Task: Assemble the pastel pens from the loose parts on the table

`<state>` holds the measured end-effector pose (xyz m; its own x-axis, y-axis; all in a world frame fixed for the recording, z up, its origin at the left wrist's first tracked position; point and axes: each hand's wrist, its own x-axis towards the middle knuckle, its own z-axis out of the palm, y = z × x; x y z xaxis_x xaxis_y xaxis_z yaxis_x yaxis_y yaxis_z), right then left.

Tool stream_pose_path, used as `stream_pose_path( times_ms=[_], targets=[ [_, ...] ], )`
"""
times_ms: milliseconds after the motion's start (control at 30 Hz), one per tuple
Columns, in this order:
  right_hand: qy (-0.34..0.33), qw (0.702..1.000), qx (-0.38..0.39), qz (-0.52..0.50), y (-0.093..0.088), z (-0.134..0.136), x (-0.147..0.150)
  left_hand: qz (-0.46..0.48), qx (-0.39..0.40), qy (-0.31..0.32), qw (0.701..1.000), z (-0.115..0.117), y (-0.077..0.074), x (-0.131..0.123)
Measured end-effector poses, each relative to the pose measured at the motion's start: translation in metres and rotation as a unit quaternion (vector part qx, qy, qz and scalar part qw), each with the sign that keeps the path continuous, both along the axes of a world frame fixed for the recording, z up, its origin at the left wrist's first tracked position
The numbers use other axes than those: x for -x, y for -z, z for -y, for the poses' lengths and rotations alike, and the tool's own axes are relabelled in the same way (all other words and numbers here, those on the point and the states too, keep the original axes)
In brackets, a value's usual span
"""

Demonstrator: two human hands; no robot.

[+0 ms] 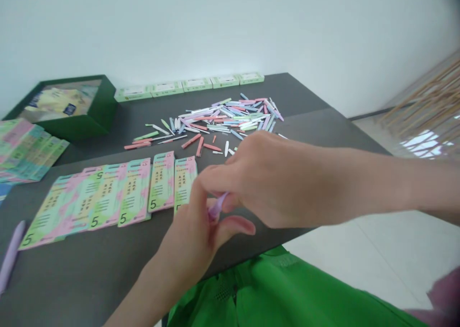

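Note:
Over the table's front edge my two hands meet on a small purple plastic piece (217, 207). My left hand (201, 231) is curled round its lower end, thumb pointing right. From the right my right hand (244, 178) pinches the upper end, its fingertips partly hidden. Only a short stretch of the piece shows between the hands, so its exact kind cannot be made out. Just left of the hands lies a row of printed green-and-pink cards or packets (134, 192) marked 5, the nearest one (185, 173) partly covered by my left hand.
Behind my hands spreads a heap of coloured slim plastic sticks (233, 116). Several flat green boxes (196, 84) line the wall. A green bin (104, 106) holds packets, beside stacked cards (28, 149). A purple pen-like stick (12, 255) lies at the left edge.

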<state>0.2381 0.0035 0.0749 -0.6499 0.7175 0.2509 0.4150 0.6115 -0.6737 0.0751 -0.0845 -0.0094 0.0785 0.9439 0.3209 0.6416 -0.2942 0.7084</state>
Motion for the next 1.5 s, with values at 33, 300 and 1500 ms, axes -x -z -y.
stream_pose_path(
  times_ms=[33, 300, 1500],
  targets=[
    [-0.065, 0.996, 0.023, 0.061, -0.001, -0.003, 0.006, -0.047, -0.017, -0.015, 0.999, -0.001, 0.004, -0.001],
    [-0.149, 0.98, 0.028, 0.126, 0.02, -0.004, 0.019, -0.129, -0.103, -0.037, 0.986, -0.002, 0.021, 0.006],
    [-0.085, 0.965, -0.2, -0.145, 0.019, 0.018, 0.03, 0.444, 0.078, 0.054, 0.891, -0.002, -0.01, 0.008]
  ],
)
